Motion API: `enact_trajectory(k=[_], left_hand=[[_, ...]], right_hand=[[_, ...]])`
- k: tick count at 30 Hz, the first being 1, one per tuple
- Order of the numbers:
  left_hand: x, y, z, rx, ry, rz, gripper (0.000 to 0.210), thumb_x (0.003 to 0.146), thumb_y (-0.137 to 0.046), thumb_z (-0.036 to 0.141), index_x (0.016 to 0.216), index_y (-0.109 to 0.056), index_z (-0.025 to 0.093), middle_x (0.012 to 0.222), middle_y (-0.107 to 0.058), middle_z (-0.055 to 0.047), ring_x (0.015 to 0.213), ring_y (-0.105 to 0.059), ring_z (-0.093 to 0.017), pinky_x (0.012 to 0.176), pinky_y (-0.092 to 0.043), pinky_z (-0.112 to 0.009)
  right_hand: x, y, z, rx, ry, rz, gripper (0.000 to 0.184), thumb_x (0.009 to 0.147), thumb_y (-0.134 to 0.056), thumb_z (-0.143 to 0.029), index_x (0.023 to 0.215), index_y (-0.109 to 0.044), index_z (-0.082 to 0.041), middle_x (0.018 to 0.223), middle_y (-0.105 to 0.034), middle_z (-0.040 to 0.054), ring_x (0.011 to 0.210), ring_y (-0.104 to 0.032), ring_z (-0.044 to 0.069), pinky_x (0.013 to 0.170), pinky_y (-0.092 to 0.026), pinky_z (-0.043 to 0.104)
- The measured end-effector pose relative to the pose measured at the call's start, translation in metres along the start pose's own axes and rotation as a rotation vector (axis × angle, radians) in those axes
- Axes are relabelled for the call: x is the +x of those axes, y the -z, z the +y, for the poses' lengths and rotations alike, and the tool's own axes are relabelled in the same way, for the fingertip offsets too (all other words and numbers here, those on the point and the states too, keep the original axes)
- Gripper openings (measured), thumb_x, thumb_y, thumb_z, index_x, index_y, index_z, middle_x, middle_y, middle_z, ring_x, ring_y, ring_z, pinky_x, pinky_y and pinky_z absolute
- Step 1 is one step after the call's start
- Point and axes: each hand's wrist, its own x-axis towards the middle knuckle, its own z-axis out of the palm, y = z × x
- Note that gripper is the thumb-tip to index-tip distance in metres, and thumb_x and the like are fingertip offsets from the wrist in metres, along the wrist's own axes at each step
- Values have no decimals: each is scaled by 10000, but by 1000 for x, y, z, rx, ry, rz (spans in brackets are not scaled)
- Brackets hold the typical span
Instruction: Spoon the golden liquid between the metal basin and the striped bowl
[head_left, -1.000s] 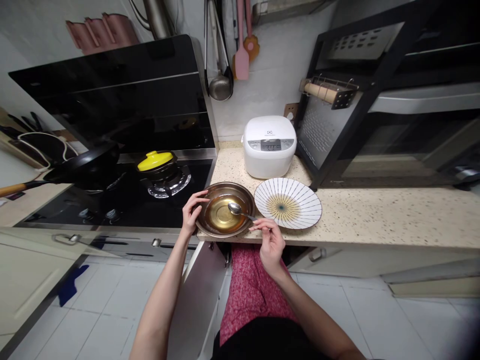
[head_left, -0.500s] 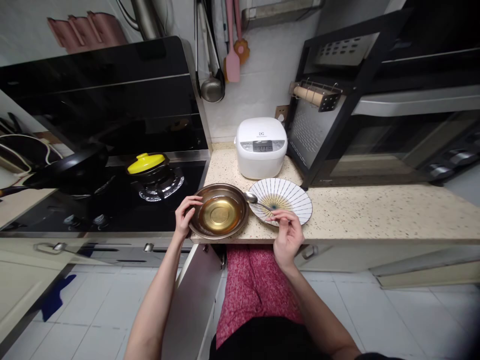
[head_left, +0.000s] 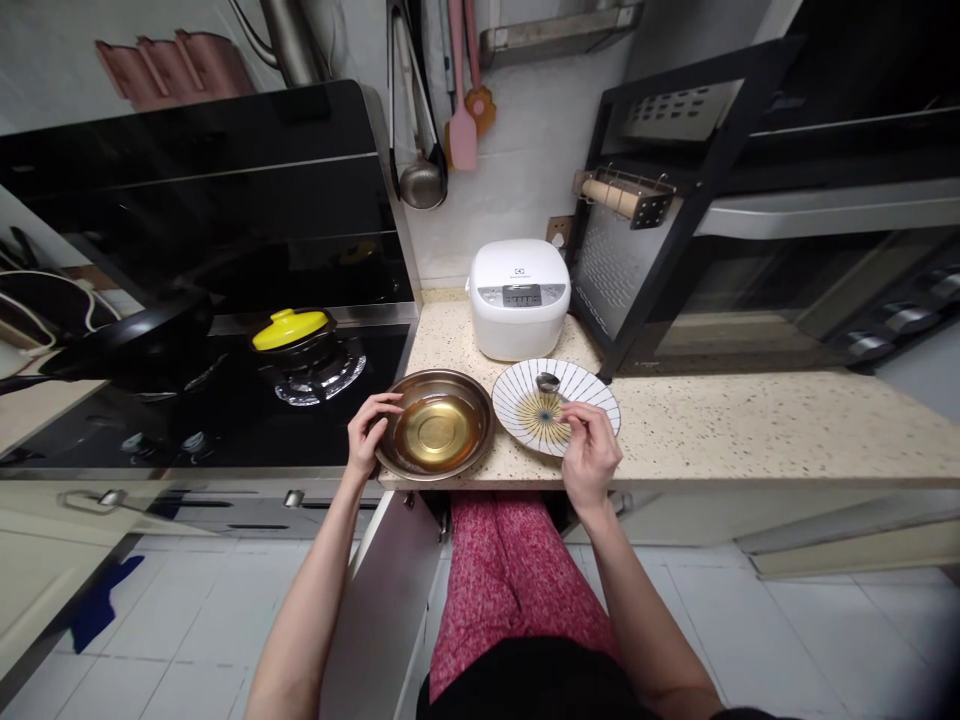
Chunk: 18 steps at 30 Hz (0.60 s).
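A shallow metal bowl [head_left: 480, 440] holding clear, golden-looking liquid stands at the counter's front edge. My left hand [head_left: 367, 435] is curled at its left rim, with thumb and fingers on the edge. In my right hand [head_left: 592, 450] a metal spoon [head_left: 548, 383] is pinched by its handle, which the fingers partly cover. The spoon's head is over the far part of a white plate [head_left: 514, 400] with dark radiating lines and a yellowish centre. This plate lies just right of the bowl.
Behind the plate stands a white rice cooker [head_left: 519, 300]. To the left, a small pot with a yellow lid [head_left: 289, 328] and a black wok [head_left: 154, 335] are on the stove. A black rack [head_left: 637, 290] with an oven borders the right. Below, a cabinet door [head_left: 390, 590] hangs open.
My right hand has moved the spoon rightward from the gap beside the bowl to over the plate. My left hand has stayed at the bowl's rim.
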Motion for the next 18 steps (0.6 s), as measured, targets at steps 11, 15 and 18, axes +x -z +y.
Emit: enact_trajectory(k=[11, 15, 18], left_hand=[[-1, 0, 0, 1, 8, -2, 331, 966, -589, 467, 969, -790, 205, 1220, -753, -124, 1150, -664, -334, 1048, -485, -507], [0, 0, 1, -1, 11, 1, 337, 962, -593, 477, 964, -792, 205, 1218, -753, -124, 1148, -667, -335, 1049, -487, -510], [0, 0, 2, -7, 7, -4, 324, 965, -593, 463, 971, -792, 207, 1219, -752, -120, 1146, -669, -329, 1049, -487, -502]], right_hand=[[6, 4, 17, -62, 292, -346, 242, 1027, -499, -113, 1081, -712, -213, 924, -747, 81, 896, -703, 228, 809, -587, 396], [7, 6, 17, -61, 310, -384, 242, 1026, -492, -106, 1066, -710, -204, 924, -742, 90, 889, -692, 229, 796, -582, 394], [7, 7, 16, -62, 314, -370, 237, 1024, -496, -100, 1073, -706, -197, 940, -746, 93, 909, -698, 227, 813, -585, 388]])
